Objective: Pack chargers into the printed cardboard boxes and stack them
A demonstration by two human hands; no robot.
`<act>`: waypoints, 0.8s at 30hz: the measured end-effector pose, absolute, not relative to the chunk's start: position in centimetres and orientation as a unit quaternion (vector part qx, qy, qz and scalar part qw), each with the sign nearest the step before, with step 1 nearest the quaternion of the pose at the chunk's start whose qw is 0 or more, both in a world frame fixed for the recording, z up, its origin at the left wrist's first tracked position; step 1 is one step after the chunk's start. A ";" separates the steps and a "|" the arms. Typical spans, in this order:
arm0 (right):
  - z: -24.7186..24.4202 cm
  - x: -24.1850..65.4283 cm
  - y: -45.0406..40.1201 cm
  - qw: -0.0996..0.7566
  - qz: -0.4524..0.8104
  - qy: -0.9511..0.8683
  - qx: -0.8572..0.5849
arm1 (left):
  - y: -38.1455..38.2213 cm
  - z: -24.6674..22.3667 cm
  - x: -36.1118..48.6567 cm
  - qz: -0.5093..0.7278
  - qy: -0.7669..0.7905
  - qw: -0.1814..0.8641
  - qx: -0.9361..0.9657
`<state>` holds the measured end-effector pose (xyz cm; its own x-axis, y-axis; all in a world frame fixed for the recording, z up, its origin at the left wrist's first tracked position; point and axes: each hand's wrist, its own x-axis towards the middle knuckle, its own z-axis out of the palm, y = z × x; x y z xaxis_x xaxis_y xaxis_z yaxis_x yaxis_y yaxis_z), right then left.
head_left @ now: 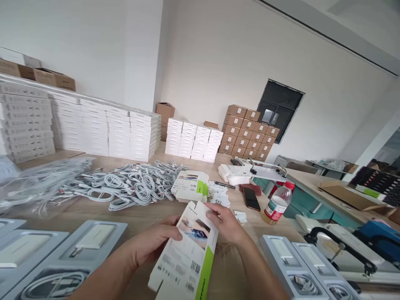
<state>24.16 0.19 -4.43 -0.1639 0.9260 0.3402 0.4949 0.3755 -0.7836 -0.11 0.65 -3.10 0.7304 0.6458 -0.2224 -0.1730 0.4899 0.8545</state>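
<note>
Head view: a printed carton is positioned centrally over the near part of the worktop, held in both hands and tilted with its far end slightly to the right. Whether its near end touches the worktop cannot be determined.

Finger state: the left hand grips the left edge, thumb on the printed face and the other fingers largely hidden behind or below. The right hand grips the far right edge, close to the end flaps. Both hands are closed to about the thickness of the board.

Handling: the carton is judged light, being thin coated board. Panels should be fairly stiff when flat but yield along the creases; the smooth face may slip under a loose grip. Flaps and corners are the parts most liable to bend or tear. Take hold by the long edges, thumbs on the face, with light pressure; avoid lifting by a flap.

Appearance: white ground; a photograph of a dark device with a blue ring on the far half; small grey text, a QR code and a barcode toward the near end. A bright green band with lettering runs along the right side. Similar cartons lie stacked just beyond the far end.
</note>
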 end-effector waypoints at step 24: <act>-5.9 23.1 0.1 0.365 0.592 -0.574 -0.433 | 0.9 -2.8 0.2 0.185 0.452 0.556 0.672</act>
